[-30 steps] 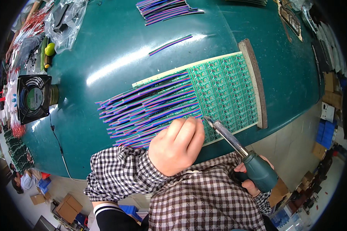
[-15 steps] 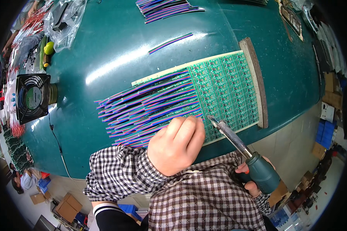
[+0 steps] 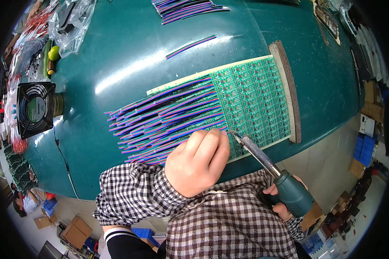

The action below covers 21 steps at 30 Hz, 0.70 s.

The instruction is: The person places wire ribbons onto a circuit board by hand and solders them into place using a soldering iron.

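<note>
A green circuit board panel (image 3: 255,99) lies on the green tabletop (image 3: 116,56) and serves as the landmark. Rows of multicoloured ribbon wires (image 3: 173,110) lie over its left part and run out past its left side, while the right part shows bare rows of small components. The left hand (image 3: 197,162) is at the panel's near edge, over the nearest wires, its fingers bent and bunched narrowly; their tips are hidden, so whether they pinch a wire cannot be told. The right hand (image 3: 282,210), off the panel's near right corner, has its fingers wrapped around the handle of a soldering iron (image 3: 291,192). The iron slants over the panel, its tip just beside the left fingers; contact cannot be told. A brown bar (image 3: 286,90) runs along the panel's right edge. Beyond the panel's far edge lies a single ribbon wire (image 3: 191,46), with a wire bundle (image 3: 186,8) farther off. A black fan (image 3: 35,110) stands well left of the panel.
</note>
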{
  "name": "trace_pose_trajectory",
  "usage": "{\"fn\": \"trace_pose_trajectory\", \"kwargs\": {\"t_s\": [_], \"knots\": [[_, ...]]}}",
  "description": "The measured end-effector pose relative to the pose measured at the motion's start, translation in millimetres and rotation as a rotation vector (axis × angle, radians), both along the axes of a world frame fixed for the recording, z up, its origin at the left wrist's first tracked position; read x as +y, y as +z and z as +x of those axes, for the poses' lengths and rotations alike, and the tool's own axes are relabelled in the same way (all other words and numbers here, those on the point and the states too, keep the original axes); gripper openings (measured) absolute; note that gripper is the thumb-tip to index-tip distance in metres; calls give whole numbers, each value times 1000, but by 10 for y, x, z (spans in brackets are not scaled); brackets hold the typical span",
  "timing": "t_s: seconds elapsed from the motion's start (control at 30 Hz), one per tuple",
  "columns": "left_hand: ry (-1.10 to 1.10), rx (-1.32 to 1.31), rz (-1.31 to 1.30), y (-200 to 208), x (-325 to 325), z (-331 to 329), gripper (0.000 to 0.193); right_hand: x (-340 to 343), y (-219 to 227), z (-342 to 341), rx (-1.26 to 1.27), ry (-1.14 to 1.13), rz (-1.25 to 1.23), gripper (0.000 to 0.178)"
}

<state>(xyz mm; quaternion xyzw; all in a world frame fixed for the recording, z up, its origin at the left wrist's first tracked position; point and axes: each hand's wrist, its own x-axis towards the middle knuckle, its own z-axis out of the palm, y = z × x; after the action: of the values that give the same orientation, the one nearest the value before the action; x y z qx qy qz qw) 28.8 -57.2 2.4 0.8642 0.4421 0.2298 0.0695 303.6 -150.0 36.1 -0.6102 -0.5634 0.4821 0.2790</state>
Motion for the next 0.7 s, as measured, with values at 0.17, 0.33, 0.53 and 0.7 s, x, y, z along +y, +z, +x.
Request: {"fn": "trace_pose_trajectory", "kwargs": {"t_s": [0.17,0.33,0.53,0.7], "knots": [[0,6,12,-2,-1,6,33,-17,-21,7,11,-5,8,54],[9,31,26,-5,-14,8,33,-6,-9,-8,8,-8,4,56],[10,33,46,-20,-14,21,31,14,27,-29,1,-24,19,59],[27,19,23,12,-18,35,33,12,48,-61,13,-69,4,59]]}}
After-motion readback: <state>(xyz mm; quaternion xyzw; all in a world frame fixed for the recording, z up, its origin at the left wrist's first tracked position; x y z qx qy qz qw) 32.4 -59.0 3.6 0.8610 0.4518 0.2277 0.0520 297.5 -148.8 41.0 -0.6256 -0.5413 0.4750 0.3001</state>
